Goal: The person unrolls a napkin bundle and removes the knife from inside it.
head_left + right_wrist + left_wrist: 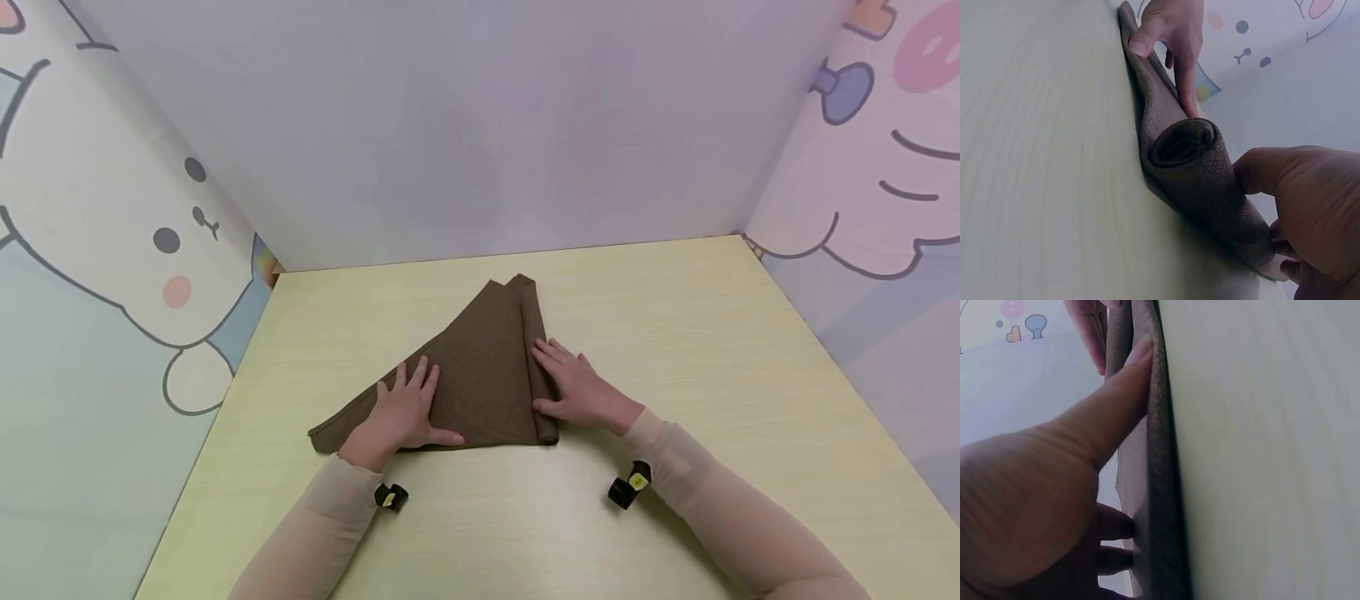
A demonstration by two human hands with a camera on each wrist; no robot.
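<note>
A brown cloth (480,375) lies on the table in a roughly triangular shape. Its right edge is rolled into a narrow tube (534,358), whose spiral end (1185,144) faces the right wrist camera. My left hand (405,414) rests with spread fingers on the cloth's left part, its thumb along the near edge. On the rolled edge lies my right hand (585,392), with the thumb near the tube's close end and the fingertips farther up. The right wrist view shows that thumb (1257,169) touching the tube; some of its fingers are partly hidden.
The pale wooden table (675,333) extends around the cloth. A plain whitish panel (495,125) stands along the far edge, and cartoon-printed panels (97,208) flank both sides. A small black camera (628,485) sits at each wrist.
</note>
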